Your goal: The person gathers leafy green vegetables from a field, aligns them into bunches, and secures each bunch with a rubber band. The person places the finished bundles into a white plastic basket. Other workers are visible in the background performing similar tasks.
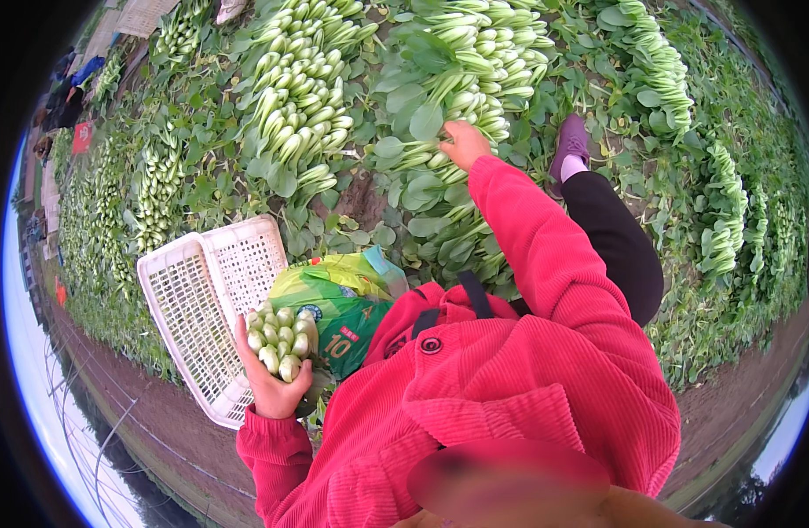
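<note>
My left hand [277, 391] clasps a bunch of bok choy [282, 340], whose pale bases face up. The bunch is beside a white perforated plastic crate [193, 323]. My right hand [467, 144] reaches out to a long heap of cut bok choy [487, 105]. Its fingers bend over the pale stalks at the heap's left side. Whether they grip a plant is hidden. Leaves spread out to the left of these stalks.
A second heap of bok choy [305, 99] lies left of the first, and further rows [665, 82] run at right. A green printed plastic bag [341, 330] is by my lap. My purple shoe [571, 148] stands among leaves. People [64, 105] are far left.
</note>
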Demonstrator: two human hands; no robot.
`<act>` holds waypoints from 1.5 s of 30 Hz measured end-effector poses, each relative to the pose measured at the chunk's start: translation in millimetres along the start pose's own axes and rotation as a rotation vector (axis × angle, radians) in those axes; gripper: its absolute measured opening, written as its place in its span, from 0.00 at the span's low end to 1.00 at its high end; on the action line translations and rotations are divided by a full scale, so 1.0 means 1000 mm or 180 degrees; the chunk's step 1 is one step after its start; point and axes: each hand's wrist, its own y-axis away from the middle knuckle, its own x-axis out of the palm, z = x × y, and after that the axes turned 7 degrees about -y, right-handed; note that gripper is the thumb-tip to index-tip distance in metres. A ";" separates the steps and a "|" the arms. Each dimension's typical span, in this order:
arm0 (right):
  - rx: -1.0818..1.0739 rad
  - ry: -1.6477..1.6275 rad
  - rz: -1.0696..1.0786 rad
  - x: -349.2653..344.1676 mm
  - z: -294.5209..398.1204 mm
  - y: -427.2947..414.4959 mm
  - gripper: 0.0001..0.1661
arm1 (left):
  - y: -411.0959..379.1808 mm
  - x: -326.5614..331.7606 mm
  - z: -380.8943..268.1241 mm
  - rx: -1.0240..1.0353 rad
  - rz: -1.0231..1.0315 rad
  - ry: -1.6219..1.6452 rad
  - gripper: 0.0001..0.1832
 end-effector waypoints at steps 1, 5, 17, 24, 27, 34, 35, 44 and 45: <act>0.0203 -0.0415 -0.0107 -0.007 -0.002 -0.003 0.16 | -0.001 0.000 -0.002 -0.0019 0.0010 0.0093 0.60; 0.0287 -0.1337 -0.1627 -0.025 -0.031 -0.047 0.15 | -0.002 -0.003 0.003 0.0019 0.0076 0.0044 0.60; 0.2265 -0.2355 -0.1564 -0.047 -0.061 -0.151 0.25 | -0.002 -0.003 0.007 -0.0056 -0.0027 0.0077 0.61; 0.1092 -0.4705 -0.1619 -0.078 -0.020 -0.083 0.13 | 0.001 0.002 0.007 0.0051 -0.0113 0.0069 0.60; 0.0616 -0.5382 -0.1330 -0.109 -0.026 -0.045 0.18 | 0.003 0.001 0.010 0.0100 -0.0106 0.0151 0.60; 0.0380 -0.5802 -0.1367 -0.138 -0.024 -0.025 0.21 | -0.001 0.000 0.006 0.0150 -0.0076 0.0126 0.60; 0.0587 -0.5734 -0.1331 -0.134 -0.023 -0.030 0.20 | -0.001 0.000 0.006 0.0158 -0.0072 0.0132 0.60; 0.1223 -0.2377 -0.0846 -0.047 0.031 -0.103 0.21 | 0.001 0.004 0.013 0.0077 -0.0095 0.0304 0.60; 0.1065 -0.1903 -0.0926 -0.038 0.024 -0.105 0.22 | 0.002 0.003 0.013 0.0088 -0.0071 0.0207 0.60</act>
